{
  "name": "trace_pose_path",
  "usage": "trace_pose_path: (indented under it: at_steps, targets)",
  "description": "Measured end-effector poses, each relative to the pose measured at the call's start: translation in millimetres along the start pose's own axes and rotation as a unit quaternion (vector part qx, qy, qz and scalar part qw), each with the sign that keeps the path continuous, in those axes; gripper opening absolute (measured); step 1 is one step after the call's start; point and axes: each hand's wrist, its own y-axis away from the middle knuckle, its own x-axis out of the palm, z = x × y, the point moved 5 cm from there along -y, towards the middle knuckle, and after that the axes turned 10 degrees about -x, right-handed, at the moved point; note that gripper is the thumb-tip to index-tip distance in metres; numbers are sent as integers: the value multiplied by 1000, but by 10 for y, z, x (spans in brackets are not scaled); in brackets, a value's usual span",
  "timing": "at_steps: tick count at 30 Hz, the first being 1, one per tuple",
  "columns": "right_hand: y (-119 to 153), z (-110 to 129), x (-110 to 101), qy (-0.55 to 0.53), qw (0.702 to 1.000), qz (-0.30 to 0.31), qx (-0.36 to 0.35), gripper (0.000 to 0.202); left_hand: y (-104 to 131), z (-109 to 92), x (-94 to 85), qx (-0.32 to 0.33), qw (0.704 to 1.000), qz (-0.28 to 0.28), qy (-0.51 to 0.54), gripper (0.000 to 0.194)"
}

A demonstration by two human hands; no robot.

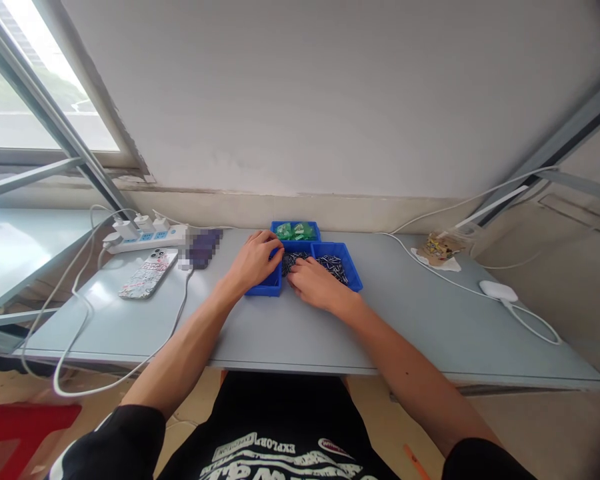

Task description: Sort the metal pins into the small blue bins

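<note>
A person's left hand (254, 261) rests curled over the left of two blue trays set side by side, its fingers (275, 248) bent toward the small dark metal parts (291, 261) heaped between the hands; whether those fingers pinch a part cannot be told at this size. The right hand (316, 283) lies palm down just beside it at the near edge of the right blue tray (353, 273), fingers drawn together and pointing left toward the same heap, the two hands nearly touching. More dark parts fill the right tray behind the knuckles. The left blue tray (265, 289) shows only its near corner past the left wrist. A third blue tray (280, 225) stands just behind the pair, against the wall, holding green pieces (296, 231). All sit on a grey table (300, 333). To the left lie a patterned phone (147, 273) and a white power strip (147, 239) with trailing cables; to the right, a crumpled wrapper (437, 249) and a white charger (498, 291) on its cord.
</note>
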Motion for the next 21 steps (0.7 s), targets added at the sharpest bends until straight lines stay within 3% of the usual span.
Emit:
trace_pose_path:
  at_steps: [7,16,21]
  targets:
    - [5,-49,-160,3,997,-70,36,7,-1,-6,3,-2,1000,18,11,28]
    - [79,-217,-317,-44,953,-277,118,22,9,-103,-44,39,998,30,27,29]
    - [106,-254,-304,-77,942,-298,133,21,34,-145,-42,61,996,48,33,29]
